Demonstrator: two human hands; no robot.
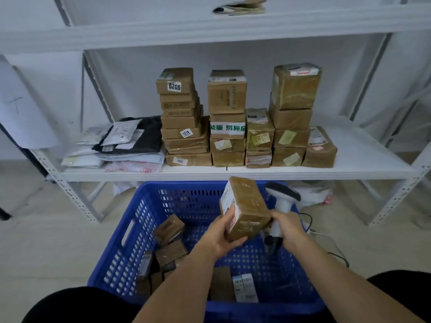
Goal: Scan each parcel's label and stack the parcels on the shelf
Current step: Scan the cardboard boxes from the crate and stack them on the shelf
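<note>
White steel shelving (pixel 233 173) stands behind our grip, bare board open at its right end. We hold one tape-wrapped cardboard parcel (pixel 245 209), blocky and glossy, above a perforated blue plastic crate (pixel 130 231). Our left hand (pixel 222 236) clamps its labelled side and underside; our right hand (pixel 288 226) grips a white scanner (pixel 283 199), fingertips touching the parcel's right edge. Below the grip, several small boxes (pixel 169 229) lie in the crate.

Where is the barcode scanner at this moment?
In the head view, the scanner is right of centre, gripped by the right hand above the blue basket, beside the held parcel.
</note>
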